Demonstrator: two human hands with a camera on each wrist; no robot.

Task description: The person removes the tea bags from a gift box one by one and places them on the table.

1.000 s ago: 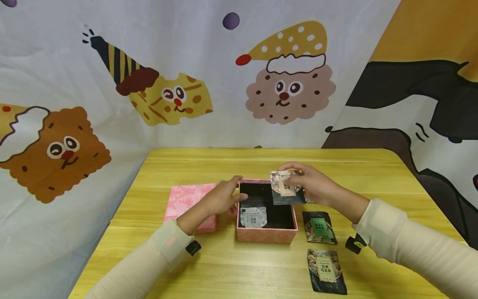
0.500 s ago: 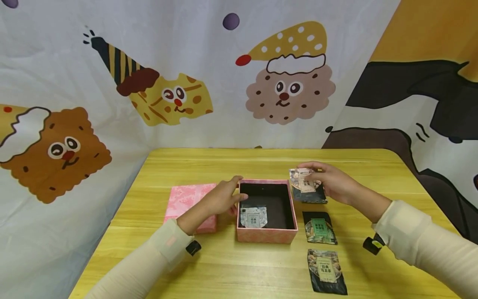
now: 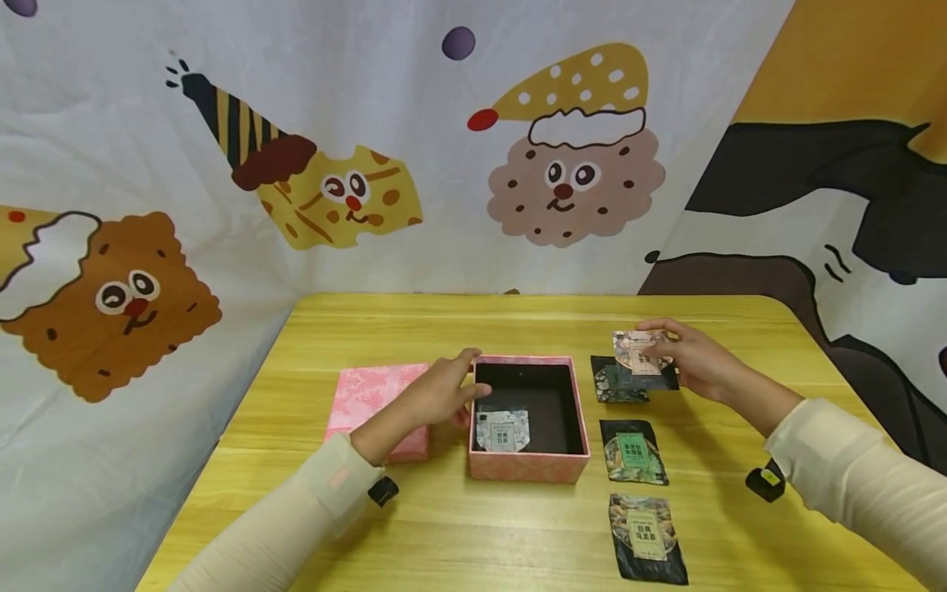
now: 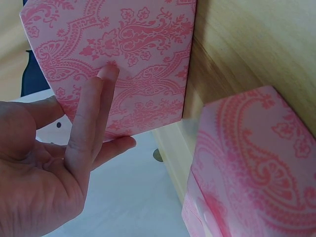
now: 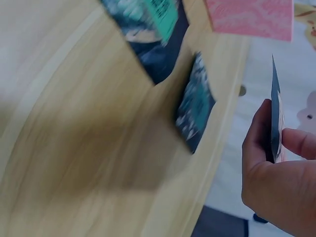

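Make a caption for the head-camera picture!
Left hand touching an open pink box, right hand pinching a patterned packet.

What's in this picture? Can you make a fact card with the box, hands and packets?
Open box: pink, black inside
Inside: one grey packet, near left corner
Left hand: on box's left side, thumb over rim
Right hand: pinches a pink-patterned packet above the table
Right of box: back packet, green-label packet, cream-label packet
Left of box: pink piece, maybe its lid

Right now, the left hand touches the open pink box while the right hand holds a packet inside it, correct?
Not quite: the right hand holds the packet outside the open pink box, off to its right, as the head view shows.
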